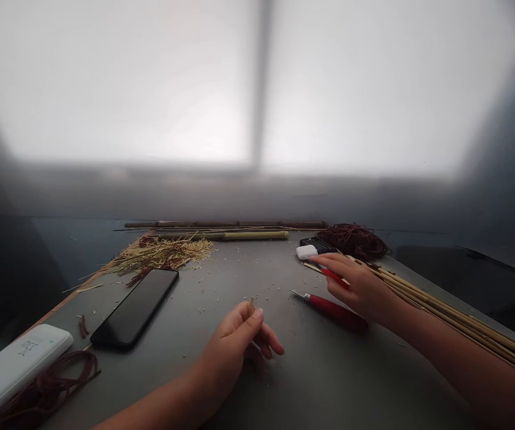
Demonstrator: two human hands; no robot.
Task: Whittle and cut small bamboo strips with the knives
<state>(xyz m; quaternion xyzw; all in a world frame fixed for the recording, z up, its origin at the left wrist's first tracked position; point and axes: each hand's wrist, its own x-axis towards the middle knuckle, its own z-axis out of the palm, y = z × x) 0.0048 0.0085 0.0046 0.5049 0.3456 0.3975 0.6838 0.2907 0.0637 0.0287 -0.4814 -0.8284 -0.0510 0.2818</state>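
Observation:
My left hand [239, 337] is at the near middle of the grey table, with thumb and index finger pinched on a small tan piece [252, 306] whose tip sticks up; most of it is hidden. Over on the right, my right hand [358, 286] has a slim red tool [335, 278] between thumb and fingers, its working end hard to make out. A craft knife [333, 310] with a red handle and thin blade lies just below that hand. Close to the right fingertips sits a small white block or case [306, 252], beside a dark object [317, 243].
Bamboo sticks [445, 316] run along the right edge, a dark red cord bundle [353, 239] behind. Bamboo tubes [257, 235] lie at the back, straw-like strips [172, 254] at back left. A phone [136, 307], power bank [19, 364] and cord [55, 385] occupy the left.

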